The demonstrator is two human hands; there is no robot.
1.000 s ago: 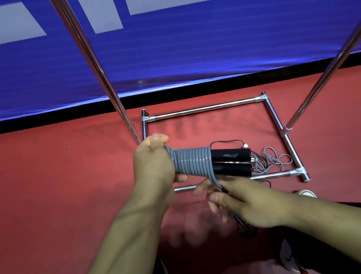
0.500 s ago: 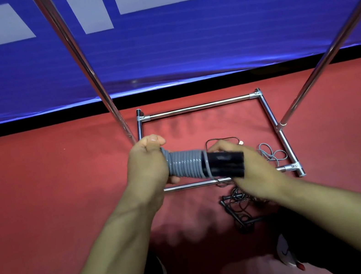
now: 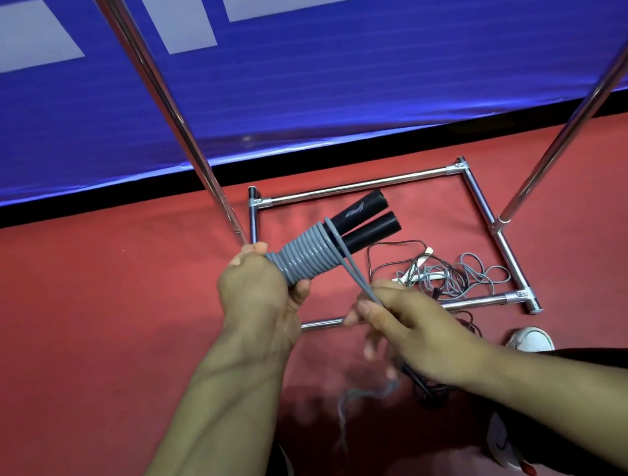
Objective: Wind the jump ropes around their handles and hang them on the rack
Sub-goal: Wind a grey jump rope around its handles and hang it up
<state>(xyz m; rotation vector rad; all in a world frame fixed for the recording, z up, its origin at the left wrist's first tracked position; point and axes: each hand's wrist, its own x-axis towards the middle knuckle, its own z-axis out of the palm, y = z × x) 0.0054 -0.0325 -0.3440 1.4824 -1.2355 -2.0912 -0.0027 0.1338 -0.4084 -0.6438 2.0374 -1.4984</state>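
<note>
Pulling the grey rope [image 3: 358, 277] taut, the right hand [image 3: 411, 323] is pinching its doubled strand so each turn is lying tight. The left hand [image 3: 256, 290] is clamping the two black handles [image 3: 364, 220] together (coils already covering half). Beyond, more ropes [image 3: 453, 276] are waiting inside the rack base [image 3: 358, 186].

The two slanted chrome rack poles [image 3: 172, 107] run out past the top edge. The loose grey rope tail [image 3: 357, 396] below the right hand [image 3: 412, 329] is motion-blurred. The left hand [image 3: 259, 293] hides the black foam handles' [image 3: 368, 222] near ends.
</note>
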